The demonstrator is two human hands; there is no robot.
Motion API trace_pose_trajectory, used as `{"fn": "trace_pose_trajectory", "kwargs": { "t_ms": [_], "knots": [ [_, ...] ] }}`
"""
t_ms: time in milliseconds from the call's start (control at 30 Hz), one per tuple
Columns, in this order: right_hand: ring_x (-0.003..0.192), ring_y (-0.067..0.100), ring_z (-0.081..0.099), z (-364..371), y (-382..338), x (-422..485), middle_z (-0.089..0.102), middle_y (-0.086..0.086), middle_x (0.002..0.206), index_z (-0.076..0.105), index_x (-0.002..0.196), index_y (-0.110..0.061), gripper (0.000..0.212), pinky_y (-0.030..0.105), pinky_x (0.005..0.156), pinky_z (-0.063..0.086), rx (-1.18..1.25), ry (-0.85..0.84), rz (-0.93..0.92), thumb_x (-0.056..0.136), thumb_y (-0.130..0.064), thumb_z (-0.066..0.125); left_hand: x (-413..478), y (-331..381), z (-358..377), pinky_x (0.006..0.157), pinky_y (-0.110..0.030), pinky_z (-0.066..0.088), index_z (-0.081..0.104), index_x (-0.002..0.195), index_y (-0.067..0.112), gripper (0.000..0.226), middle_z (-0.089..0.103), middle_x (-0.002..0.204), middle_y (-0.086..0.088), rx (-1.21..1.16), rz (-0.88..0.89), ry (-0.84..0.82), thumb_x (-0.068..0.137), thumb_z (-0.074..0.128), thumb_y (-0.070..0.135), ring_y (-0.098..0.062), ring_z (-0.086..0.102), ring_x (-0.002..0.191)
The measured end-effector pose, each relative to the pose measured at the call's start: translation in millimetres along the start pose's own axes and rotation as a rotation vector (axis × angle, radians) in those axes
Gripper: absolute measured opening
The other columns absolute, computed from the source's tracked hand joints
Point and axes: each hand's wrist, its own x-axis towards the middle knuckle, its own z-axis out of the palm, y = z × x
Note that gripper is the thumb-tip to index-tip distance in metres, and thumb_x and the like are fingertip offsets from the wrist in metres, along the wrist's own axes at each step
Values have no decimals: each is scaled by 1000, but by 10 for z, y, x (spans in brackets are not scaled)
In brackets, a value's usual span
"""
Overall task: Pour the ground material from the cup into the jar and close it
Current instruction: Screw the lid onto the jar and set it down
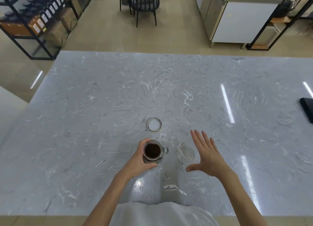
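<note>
A glass jar [152,151] stands upright on the marble table, open at the top, with dark ground material inside. My left hand [138,159] is wrapped around its left side. To its right stands a clear plastic cup [186,153], which looks empty. My right hand [205,153] hovers just right of the cup with fingers spread, holding nothing. The jar's round lid [154,124] lies flat on the table behind the jar, its white inside facing up.
The grey marble table [101,107] stretches wide on all sides. A black flat object [307,108] lies at the right edge. Beyond the table are a chair [144,3], black shelving at the left and steel cabinets at the right.
</note>
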Motion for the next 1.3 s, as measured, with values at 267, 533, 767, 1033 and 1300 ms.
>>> {"fn": "trace_pose_trajectory", "kwargs": {
  "t_ms": [267,533,767,1033,1300],
  "knots": [
    [125,19,54,-597,-492,814,61,-4,134,59,136,-21,62,34,101,43,243,210,5,85,-57,65,-3,22,6,106,-16,39,33,133,53,90,49,130,28,-51,6,18,67,89,29,-8,52,130],
    [138,30,36,-210,-1095,1998,32,3,156,22,156,-20,97,44,110,37,-117,-268,-40,80,-42,78,6,-46,-6,109,-24,40,30,136,53,94,50,135,15,-69,-9,17,70,89,24,-15,50,132],
    [128,28,42,24,-1150,2050,44,3,140,40,143,-18,82,41,97,48,-241,-206,-54,76,-40,82,13,-39,-10,112,-34,41,33,137,43,89,49,137,1,-55,13,37,72,89,22,-17,50,131],
    [92,25,60,-145,-988,1905,56,10,111,40,120,-10,71,34,74,49,317,-125,103,74,-44,81,40,-18,-14,106,-33,45,38,128,50,82,52,129,5,-45,65,59,69,89,26,-14,54,123],
    [96,18,71,-302,-824,955,70,8,113,68,113,-18,58,30,79,58,1507,-93,295,76,-63,67,52,-76,21,103,-22,44,36,129,59,85,50,126,27,-55,87,66,68,90,34,-13,55,123]
  ]
}}
